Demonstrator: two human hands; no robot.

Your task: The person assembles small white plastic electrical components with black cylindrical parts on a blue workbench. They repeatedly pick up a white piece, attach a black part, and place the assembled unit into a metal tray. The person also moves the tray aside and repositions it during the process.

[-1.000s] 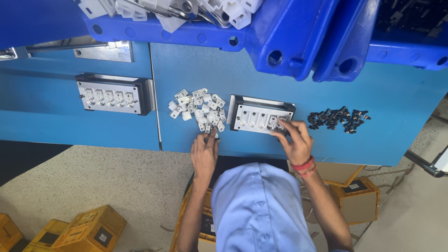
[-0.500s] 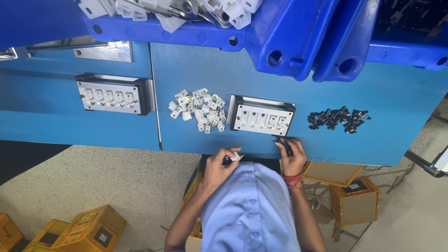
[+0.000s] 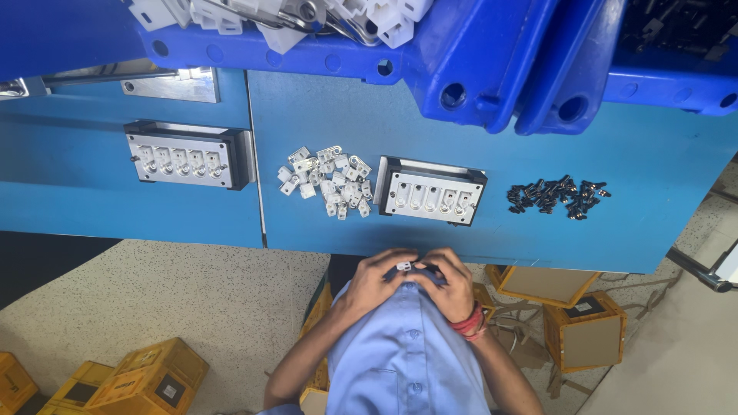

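Both hands are drawn in close to the chest at the lower middle of the frame, just below the near edge of the blue desk. The left hand pinches a small white piece between its fingertips. The right hand, with a red band at the wrist, has its fingers closed against the same piece from the other side. Something dark sits at the right fingertips, but it is too small to tell what it is.

On the desk above the hands lies a metal block with a row of sockets. A loose heap of white pieces is just beside it on the left, and a heap of small dark screws is well apart on the right. A second socket block sits at the upper left. Blue crates line the top of the frame, and yellow boxes stand on the floor at the lower left.

The work looks like fine fitting done in the air. It probably goes best with the left fingers holding the white piece still and square. The right fingers would then make only small, light turns. Keeping both wrists braced against the body should also help, since a part dropped here would fall to the floor rather than onto the desk.
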